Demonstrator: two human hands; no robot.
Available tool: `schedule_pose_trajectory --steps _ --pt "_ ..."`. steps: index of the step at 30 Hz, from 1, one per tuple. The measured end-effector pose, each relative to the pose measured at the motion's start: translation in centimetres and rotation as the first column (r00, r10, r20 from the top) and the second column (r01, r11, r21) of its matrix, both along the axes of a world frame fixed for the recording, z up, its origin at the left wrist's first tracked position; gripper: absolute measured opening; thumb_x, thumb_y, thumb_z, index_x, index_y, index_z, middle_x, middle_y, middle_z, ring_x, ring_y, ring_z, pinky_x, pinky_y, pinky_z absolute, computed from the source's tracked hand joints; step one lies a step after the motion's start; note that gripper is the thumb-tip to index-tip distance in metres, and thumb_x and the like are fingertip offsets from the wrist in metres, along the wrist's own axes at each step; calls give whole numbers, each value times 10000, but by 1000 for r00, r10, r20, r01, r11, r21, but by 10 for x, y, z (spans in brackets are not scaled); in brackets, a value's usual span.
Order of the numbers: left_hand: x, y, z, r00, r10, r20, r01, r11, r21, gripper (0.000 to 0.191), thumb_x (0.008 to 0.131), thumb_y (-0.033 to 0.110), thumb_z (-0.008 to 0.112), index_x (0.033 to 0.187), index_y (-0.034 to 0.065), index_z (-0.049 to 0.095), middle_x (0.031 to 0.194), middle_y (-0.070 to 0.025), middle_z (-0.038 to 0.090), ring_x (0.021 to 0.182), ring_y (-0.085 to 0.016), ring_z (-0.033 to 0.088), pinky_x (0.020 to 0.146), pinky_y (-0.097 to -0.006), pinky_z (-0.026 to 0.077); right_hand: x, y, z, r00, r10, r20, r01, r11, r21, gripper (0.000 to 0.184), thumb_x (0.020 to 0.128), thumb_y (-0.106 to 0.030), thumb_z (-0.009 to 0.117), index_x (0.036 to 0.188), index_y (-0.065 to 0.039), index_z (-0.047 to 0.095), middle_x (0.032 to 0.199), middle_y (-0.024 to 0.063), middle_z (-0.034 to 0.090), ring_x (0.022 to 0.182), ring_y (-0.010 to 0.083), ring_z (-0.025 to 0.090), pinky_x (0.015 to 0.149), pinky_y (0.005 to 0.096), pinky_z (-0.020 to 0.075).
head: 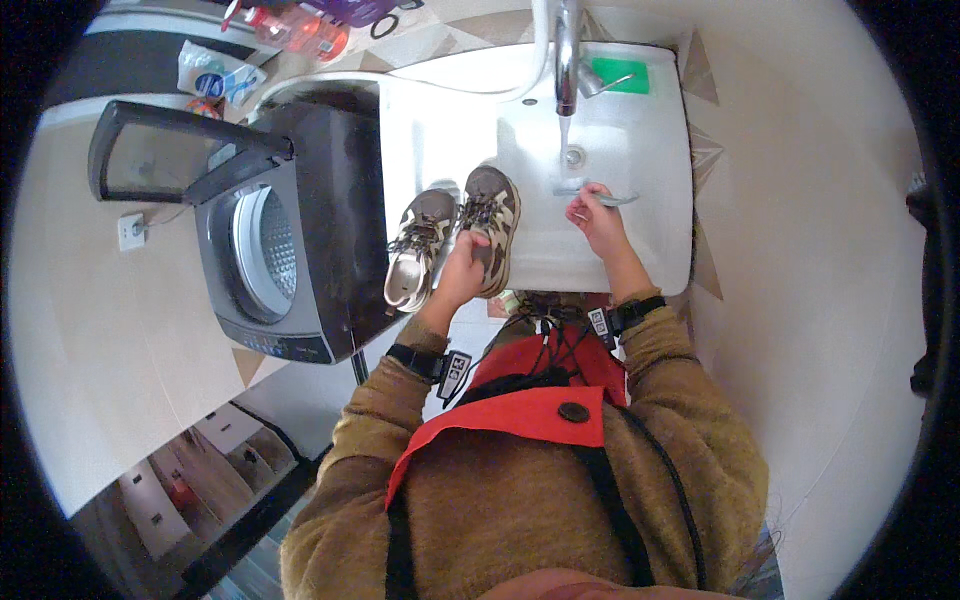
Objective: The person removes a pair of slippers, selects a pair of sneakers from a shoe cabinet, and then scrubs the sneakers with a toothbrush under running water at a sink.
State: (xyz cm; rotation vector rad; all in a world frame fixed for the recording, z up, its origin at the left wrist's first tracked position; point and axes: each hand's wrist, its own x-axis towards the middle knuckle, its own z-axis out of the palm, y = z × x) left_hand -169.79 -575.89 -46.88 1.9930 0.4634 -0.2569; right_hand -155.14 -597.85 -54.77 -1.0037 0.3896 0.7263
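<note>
My left hand [466, 266] grips a brown and cream lace-up sneaker [487, 206] at its opening, holding it by the left edge of the basin. Its mate, a second sneaker [421, 244], rests on the white ledge just left of it, toe pointing away from me. In my right hand [596, 217] is a small brush [616, 199] with a pale handle, its head over the basin near the stream. Water [565, 139] runs from the chrome faucet [567, 67] into the white sink [645, 255], close to the drain [574, 156].
A grey top-loading washing machine [322, 225] with its lid [180, 154] raised stands at the left. A green block [621, 76] lies at the basin's back right corner. A white hose [450, 86] crosses the back ledge. Bottles [300, 34] and a plastic packet [214, 73] sit at the upper left.
</note>
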Motion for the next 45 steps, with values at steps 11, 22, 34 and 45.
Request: schedule_pose_trajectory --steps 11,22,34,45 --pt "30 13 -11 809 -546 -219 578 672 463 217 728 41 550 942 15 578 949 -231 592 897 -387 564 796 -433 451 -10 0 -8 946 323 34 -312 932 -182 250 865 -112 431 1102 -38 460 1032 175 582 803 248 621 718 358 510" --pt "81 35 -61 489 -750 -446 871 446 205 309 810 143 405 982 -13 609 1004 -239 597 947 -388 566 835 -417 449 -86 39 13 747 653 122 -329 523 -786 398 907 -210 387 1300 -150 392 890 259 595 807 434 578 724 514 436" --pt "83 33 -53 541 -769 -340 840 475 264 319 828 165 392 1018 -11 578 999 -218 605 910 -366 589 811 -412 454 -35 67 3 716 625 311 -193 605 -772 404 925 -225 357 1317 -136 398 880 272 579 785 450 556 692 494 434" --pt "102 25 -37 365 -776 -514 925 367 101 361 818 158 406 1086 -26 563 1145 -223 548 1067 -303 537 913 -350 403 -20 52 7 651 661 373 -250 650 -717 401 912 -218 380 1302 -131 407 941 258 579 834 436 562 717 463 452"
